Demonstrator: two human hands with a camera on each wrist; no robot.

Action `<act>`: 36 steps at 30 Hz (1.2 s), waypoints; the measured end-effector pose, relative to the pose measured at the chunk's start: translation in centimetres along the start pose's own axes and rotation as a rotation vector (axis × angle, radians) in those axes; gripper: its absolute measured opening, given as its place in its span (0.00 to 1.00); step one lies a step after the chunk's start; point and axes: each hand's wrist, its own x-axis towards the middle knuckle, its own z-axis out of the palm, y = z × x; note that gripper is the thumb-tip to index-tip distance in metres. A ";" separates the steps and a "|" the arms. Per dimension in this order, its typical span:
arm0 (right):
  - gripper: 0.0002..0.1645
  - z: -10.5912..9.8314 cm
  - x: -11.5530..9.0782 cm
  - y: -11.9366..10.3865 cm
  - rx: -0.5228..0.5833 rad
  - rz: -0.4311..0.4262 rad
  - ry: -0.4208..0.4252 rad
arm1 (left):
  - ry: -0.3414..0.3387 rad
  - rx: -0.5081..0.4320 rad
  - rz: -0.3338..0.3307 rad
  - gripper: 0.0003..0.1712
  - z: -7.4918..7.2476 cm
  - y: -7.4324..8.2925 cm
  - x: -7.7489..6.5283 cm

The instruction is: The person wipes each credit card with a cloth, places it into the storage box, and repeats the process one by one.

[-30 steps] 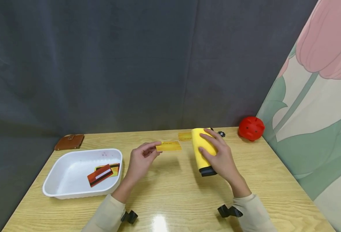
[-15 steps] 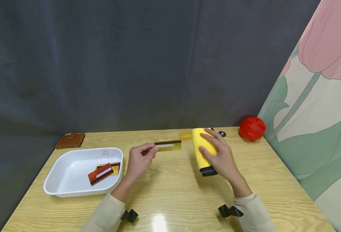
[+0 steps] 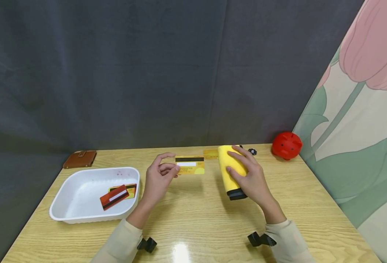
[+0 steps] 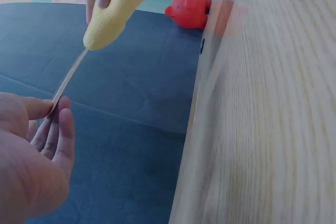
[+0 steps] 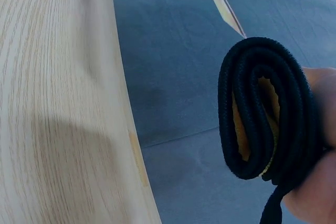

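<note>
In the head view my left hand [image 3: 158,182] pinches a yellow bank card [image 3: 194,169] by its left end, above the table. The card's back faces me, with a dark magnetic stripe and a white signature strip. My right hand [image 3: 250,179] grips a folded yellow cloth [image 3: 228,166] with a black edge, held up to the right of the card. The right wrist view shows the cloth's rolled black layers [image 5: 247,98] end-on. Seen from the left wrist, the card [image 4: 68,78] is nearly edge-on, its far end close to the cloth; whether they touch I cannot tell.
Another yellow card [image 3: 209,154] lies at the table's back, partly hidden by the cloth. A white tray [image 3: 71,193] at left holds a red card [image 3: 114,197] over others. A brown wallet [image 3: 80,159], a black-and-white chip [image 3: 252,151] and a red piggy bank [image 3: 287,145] stand along the back.
My left hand has turned the card over, from its plain yellow face to the striped back, and tilted it up towards me. The right hand and cloth have stayed in place.
</note>
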 end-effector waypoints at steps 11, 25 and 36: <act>0.28 0.3 -0.1 -0.2 0.004 -0.003 -0.013 | -0.032 0.016 -0.038 0.17 0.1 0.0 -0.2; 0.29 1.9 -0.6 -1.2 0.058 -0.088 -0.034 | -0.038 0.060 -0.033 0.20 1.0 -0.5 -0.6; 0.31 3.6 -1.4 -2.9 0.033 -0.123 -0.134 | -0.099 0.080 0.033 0.23 2.2 -0.7 -1.4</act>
